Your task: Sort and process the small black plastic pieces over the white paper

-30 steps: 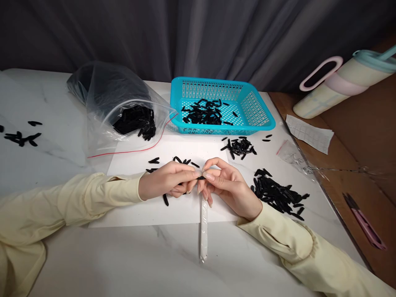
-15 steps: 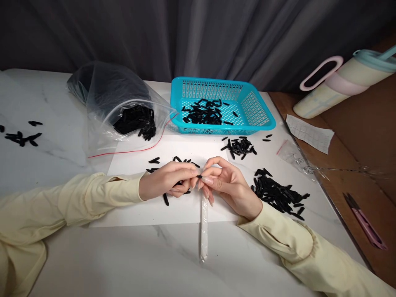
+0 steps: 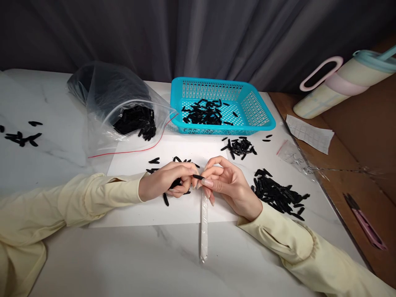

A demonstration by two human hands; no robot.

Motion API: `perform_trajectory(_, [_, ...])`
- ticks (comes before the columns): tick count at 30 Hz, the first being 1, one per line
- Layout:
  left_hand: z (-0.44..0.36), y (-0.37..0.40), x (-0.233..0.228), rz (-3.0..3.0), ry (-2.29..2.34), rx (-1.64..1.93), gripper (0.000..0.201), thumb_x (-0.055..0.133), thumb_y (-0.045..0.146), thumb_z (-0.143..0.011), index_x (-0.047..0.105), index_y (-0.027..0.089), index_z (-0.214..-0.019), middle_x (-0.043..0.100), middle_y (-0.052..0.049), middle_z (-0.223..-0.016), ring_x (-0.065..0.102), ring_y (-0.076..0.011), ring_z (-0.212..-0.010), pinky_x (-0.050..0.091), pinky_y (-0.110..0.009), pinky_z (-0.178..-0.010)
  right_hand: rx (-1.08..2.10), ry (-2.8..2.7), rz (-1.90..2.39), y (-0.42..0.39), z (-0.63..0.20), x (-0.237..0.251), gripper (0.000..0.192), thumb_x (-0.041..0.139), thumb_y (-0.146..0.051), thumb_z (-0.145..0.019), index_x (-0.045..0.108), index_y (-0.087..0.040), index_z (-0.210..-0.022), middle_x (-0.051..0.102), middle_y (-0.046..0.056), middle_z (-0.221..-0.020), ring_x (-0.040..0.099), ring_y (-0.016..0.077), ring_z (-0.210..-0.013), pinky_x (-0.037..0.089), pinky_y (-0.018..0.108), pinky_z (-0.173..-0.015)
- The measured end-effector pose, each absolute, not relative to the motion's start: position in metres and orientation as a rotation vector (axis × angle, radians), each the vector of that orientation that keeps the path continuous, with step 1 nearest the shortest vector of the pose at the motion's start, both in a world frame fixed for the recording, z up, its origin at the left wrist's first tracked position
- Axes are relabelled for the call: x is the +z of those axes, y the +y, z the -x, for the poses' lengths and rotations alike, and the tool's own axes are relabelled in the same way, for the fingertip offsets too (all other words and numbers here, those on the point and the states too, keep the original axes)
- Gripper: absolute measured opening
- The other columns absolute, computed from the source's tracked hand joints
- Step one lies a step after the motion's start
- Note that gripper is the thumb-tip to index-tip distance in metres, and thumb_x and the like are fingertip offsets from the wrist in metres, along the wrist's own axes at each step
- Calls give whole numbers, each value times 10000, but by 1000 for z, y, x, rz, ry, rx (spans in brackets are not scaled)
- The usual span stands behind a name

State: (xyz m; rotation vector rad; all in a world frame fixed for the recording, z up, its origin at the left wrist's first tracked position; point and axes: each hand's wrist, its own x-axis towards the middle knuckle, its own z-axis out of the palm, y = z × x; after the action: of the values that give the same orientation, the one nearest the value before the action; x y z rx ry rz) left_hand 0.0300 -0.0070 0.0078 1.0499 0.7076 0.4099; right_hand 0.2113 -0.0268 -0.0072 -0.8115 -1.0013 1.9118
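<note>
Bare tabletop (image 3: 123, 264) is lying open near the body. A blue basket (image 3: 262, 119), plastic bag (image 3: 108, 95) and black piece piles (image 3: 278, 194) are crowding the far and right sides.

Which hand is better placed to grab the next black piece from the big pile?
Probably the right hand: the big pile lies just beside it. But it pinches a black piece and holds the thin sleeve. The left hand is farther, across the sleeve.
</note>
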Motion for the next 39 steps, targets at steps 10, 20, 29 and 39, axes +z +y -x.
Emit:
perform_trajectory(10, [-33,-13,7,-1187,749,422,227,471,289,-868,438,150,-692,273,113,-454,195,-16,-386,176,-143,-366,1843,-1046,826,-29,-210,-8,291,742,-180,-684,496,-184,-839,626,-29,-689,557,84,-479,472,189,-386])
perform_trajectory(20, [-32,-12,7,-1127,791,417,355,319,348,-926,462,135,-682,309,92,-413,224,-32,-371,193,-178,-375,1602,-1201,897,-37,-208,-9,250,719,-187,-714,503,-185,-841,645,3,-734,535,77,-513,475,192,-421])
perform_trajectory(29, [-32,-13,5,-1319,826,416,201,552,297,-820,448,156,-722,305,116,-446,253,-25,-400,201,-157,-380,1554,-1278,860,-37,-209,-11,235,702,-218,-739,500,-184,-852,644,7,-736,519,67,-490,454,196,-426])
perform_trajectory(39, [-32,-14,6,-1238,761,414,323,376,378,-903,457,145,-696,285,101,-430,220,-37,-378,192,-189,-374,1558,-1272,931,-38,-209,-8,249,706,-221,-733,490,-190,-854,635,0,-701,540,86,-512,465,205,-433])
